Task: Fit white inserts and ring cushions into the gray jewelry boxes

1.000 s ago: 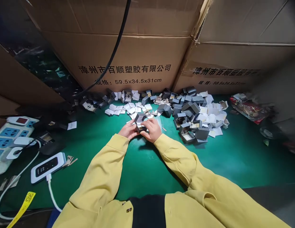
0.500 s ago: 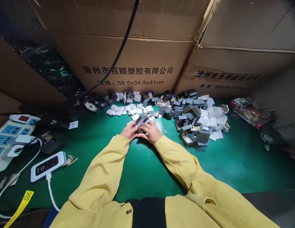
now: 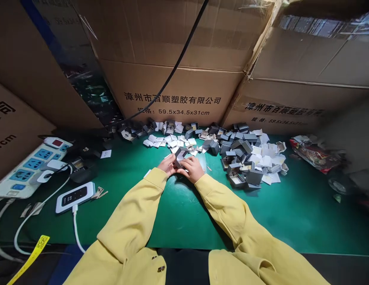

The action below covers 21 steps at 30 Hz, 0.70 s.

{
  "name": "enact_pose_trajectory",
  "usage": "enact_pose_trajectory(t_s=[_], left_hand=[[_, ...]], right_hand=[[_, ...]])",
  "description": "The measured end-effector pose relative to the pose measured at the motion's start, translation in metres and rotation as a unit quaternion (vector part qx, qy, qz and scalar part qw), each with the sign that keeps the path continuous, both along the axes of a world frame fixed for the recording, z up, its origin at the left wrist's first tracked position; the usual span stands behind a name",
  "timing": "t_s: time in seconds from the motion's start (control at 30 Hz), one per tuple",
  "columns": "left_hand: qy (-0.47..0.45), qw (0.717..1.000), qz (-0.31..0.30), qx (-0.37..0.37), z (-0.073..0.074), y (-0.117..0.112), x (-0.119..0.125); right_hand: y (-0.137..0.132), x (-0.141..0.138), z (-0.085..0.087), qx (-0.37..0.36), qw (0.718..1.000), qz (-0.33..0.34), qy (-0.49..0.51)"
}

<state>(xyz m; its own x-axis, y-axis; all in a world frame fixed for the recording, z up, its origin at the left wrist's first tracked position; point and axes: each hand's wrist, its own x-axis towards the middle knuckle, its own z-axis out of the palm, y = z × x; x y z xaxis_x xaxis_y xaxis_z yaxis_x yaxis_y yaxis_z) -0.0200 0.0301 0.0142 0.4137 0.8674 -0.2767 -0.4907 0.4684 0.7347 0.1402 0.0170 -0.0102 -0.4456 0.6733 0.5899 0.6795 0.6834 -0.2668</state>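
Note:
Both my hands meet at the middle of the green table, fingers curled round one small grey hinged box [image 3: 180, 155] with its lid up. My left hand [image 3: 169, 165] grips its left side and my right hand [image 3: 192, 168] its right side, fingers over the white insert. Just behind the hands lie white cards [image 3: 169, 141] scattered flat. To the right sits a heap of grey boxes [image 3: 240, 152], some open, mixed with white inserts [image 3: 269, 154].
Large cardboard cartons [image 3: 178, 91] wall in the back of the green mat [image 3: 184, 213]. At the left are a power strip [image 3: 29, 166], a white device on a cable [image 3: 74, 196] and a yellow tag [image 3: 31, 257]. A red packet [image 3: 313, 152] lies far right. A black cable [image 3: 175, 65] hangs down.
The view has tilted and shifted, so everything sits further right and lower. My hands stay together on the small grey box, turning it slightly.

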Motion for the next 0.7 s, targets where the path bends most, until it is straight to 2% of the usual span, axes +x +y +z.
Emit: enact_pose_trajectory(t_s=[0.17, 0.27, 0.37, 0.47, 0.6, 0.7], left_hand=[[-0.008, 1.000, 0.017, -0.006, 0.000, 0.002, 0.002], [-0.047, 0.996, 0.070, -0.038, 0.003, 0.012, -0.006], [-0.114, 0.974, 0.188, -0.057, 0.006, 0.023, -0.022], [-0.160, 0.948, 0.267, -0.065, 0.009, 0.027, -0.034], [-0.151, 0.954, 0.247, -0.078, 0.014, 0.024, -0.033], [-0.147, 0.960, 0.226, -0.078, 0.017, 0.021, -0.029]], right_hand=[[-0.002, 0.000, 0.001, -0.003, 0.999, 0.026, 0.025], [0.005, -0.001, 0.007, -0.004, 0.997, 0.021, 0.078], [0.028, -0.010, 0.016, -0.030, 0.991, -0.068, 0.114], [0.061, -0.030, 0.024, -0.098, 0.983, -0.146, 0.049], [0.094, -0.061, 0.028, -0.128, 0.967, -0.211, -0.069], [0.103, -0.075, 0.028, -0.152, 0.959, -0.204, -0.124]])
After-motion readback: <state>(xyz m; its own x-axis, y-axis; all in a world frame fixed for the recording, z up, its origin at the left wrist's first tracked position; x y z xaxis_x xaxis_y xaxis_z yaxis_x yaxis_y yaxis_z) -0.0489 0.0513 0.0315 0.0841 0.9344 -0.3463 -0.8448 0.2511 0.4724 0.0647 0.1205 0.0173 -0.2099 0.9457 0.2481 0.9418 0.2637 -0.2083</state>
